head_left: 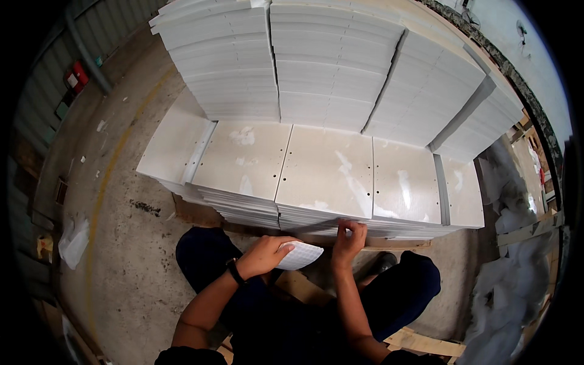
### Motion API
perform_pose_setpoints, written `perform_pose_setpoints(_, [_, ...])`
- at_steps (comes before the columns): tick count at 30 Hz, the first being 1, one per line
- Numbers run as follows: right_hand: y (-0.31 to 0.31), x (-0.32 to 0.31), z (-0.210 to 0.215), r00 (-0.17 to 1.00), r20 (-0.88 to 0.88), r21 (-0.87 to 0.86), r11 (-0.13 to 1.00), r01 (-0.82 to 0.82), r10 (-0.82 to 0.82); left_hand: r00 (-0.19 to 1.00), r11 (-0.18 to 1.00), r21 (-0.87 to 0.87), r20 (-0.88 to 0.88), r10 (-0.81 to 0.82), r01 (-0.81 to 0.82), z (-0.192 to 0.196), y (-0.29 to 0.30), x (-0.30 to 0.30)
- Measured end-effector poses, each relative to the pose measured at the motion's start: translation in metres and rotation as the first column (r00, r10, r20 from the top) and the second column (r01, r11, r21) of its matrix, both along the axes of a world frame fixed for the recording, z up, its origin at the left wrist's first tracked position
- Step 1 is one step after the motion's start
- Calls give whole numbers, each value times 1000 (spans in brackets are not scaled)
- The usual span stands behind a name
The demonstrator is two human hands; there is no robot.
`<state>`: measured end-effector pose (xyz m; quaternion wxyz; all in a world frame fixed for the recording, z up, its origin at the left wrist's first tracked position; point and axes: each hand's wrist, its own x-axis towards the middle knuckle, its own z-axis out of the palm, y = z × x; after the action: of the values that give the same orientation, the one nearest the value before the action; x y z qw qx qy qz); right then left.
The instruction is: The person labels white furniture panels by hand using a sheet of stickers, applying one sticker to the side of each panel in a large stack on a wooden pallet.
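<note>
You crouch on a rough, stained concrete floor (pixel 121 243) in front of a low stack of panels (pixel 322 176), flat white boards with smooth, faintly smeared faces and small drilled holes in lines near their edges. Your left hand (pixel 264 255) is curled closed around a sheet of stickers (pixel 299 255), a small white card with a fine grid pattern, bowed slightly upward; it sits just below the near edge of the stack, its long axis running left to right and its free end pointing toward your right hand (pixel 348 240). That hand presses against the layered front edge of the stack, fingers (pixel 356 230) bent and pinched together at the board edges; whether they hold anything small cannot be told. A dark watch (pixel 234 271) bands your left wrist.

Behind the low stack rise taller stacks (pixel 328 67) of the same white boards, their edges showing as thin, even layers. Left of the stack, a yellow painted line (pixel 106 182) curves across the floor, and farther left a red cylinder with a white rectangular label (pixel 76 77) stands against a grey corrugated wall (pixel 91 36). White crumpled wrapping (pixel 74 240) lies on the floor left of the stack, and more bunched wrap (pixel 505 292) lies to its right. Pale wooden slats (pixel 426 344) show beneath your knees.
</note>
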<state>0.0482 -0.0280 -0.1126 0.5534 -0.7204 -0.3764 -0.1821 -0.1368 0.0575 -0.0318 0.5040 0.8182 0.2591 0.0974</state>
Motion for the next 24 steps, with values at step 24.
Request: perform_pose_setpoints(24, [0, -5, -11, 989, -136, 0, 998, -59, 59, 1000, 1000, 13, -2, -1, 1, -1, 1, -4])
